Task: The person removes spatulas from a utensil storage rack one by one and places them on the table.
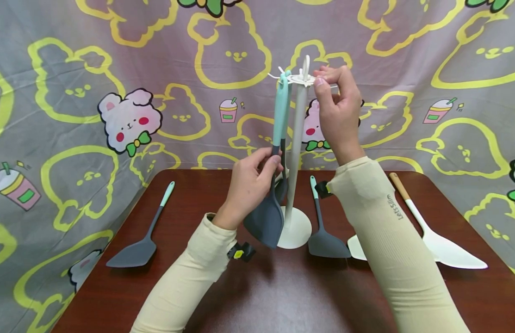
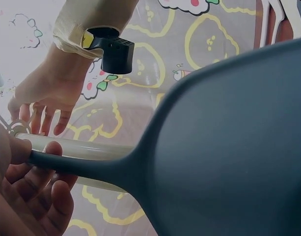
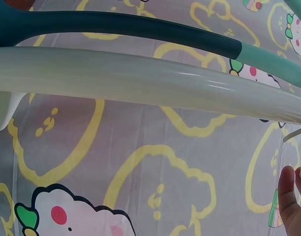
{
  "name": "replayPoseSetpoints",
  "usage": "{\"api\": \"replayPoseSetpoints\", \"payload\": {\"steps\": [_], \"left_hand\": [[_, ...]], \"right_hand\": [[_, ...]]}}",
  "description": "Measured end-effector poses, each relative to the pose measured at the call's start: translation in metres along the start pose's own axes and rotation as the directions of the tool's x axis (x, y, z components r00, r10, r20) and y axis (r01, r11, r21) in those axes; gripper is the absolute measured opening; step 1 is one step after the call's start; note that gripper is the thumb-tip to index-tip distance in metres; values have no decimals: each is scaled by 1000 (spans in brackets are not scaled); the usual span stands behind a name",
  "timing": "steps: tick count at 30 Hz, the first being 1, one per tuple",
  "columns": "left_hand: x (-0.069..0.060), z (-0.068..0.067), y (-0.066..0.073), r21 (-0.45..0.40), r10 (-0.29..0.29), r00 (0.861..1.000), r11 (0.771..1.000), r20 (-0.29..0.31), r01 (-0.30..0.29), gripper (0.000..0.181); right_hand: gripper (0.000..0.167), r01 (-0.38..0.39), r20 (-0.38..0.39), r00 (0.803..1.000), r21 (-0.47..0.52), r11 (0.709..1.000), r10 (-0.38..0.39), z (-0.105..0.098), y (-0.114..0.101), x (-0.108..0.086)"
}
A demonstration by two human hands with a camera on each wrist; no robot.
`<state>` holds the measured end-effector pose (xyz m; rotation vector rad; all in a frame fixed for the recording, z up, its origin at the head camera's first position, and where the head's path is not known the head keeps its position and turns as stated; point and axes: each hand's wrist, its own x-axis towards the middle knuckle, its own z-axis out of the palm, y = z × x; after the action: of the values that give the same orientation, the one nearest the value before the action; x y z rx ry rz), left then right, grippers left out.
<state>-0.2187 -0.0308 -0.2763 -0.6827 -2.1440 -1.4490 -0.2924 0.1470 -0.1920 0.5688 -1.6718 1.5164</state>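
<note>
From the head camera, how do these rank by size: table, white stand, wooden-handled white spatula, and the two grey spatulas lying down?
Table
White stand
Wooden-handled white spatula
Left grey spatula and right grey spatula: too alike to rank

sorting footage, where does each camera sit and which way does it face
Head: on the head, facing forward and down at the stand; left hand, right hand, sleeves show.
Left wrist: on that wrist, facing the held spatula; both hands and right sleeve show.
Right wrist: on that wrist, facing the pole; right fingers show.
Wrist views share the pole.
</note>
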Motion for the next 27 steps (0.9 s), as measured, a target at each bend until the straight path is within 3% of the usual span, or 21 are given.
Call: {"api": "replayPoseSetpoints", "payload": {"steps": [27], "left_hand": [[0,0,3,-7,3,1000,1000,-31,-4,18]], "right_hand": [[10,3,1,1000,10,1000,-3,-1,1,0]]}}
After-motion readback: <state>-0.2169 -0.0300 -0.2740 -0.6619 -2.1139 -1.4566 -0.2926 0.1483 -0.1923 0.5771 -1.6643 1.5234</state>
